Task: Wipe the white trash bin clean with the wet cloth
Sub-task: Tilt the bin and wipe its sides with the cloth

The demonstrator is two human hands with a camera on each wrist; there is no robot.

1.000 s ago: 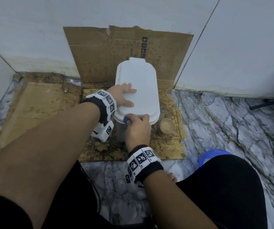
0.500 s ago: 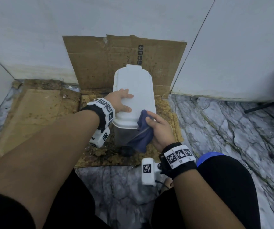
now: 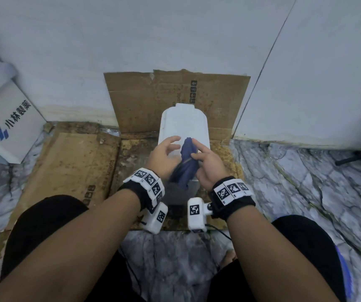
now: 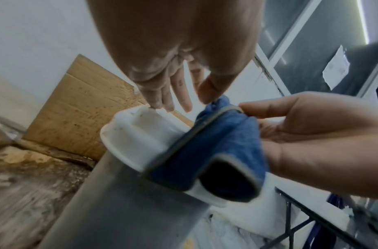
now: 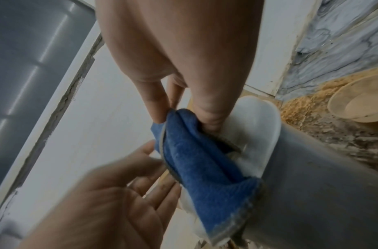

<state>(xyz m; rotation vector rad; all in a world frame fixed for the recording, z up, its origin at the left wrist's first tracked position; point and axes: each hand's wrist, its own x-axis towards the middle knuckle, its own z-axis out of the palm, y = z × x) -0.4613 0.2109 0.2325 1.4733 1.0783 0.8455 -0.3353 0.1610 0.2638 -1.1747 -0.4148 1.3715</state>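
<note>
A person crouches at the white trash bin (image 3: 182, 125), the right hand (image 3: 210, 163) pinching the bunched wet cloth (image 3: 186, 162) on its lid, just beside the left hand (image 3: 162, 155), fingers spread, holding nothing. The cloth apparently needs refolding before the next wipe of the lid.

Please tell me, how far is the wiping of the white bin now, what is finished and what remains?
Done: the blue cloth is at the bin lid.
In hand: the right hand pinches the cloth above the lid's near end; the left hand is open beside it, apparently regripping.
Left: the pictures cannot show which surfaces are already wiped; the grey body has no cloth on it.
</note>
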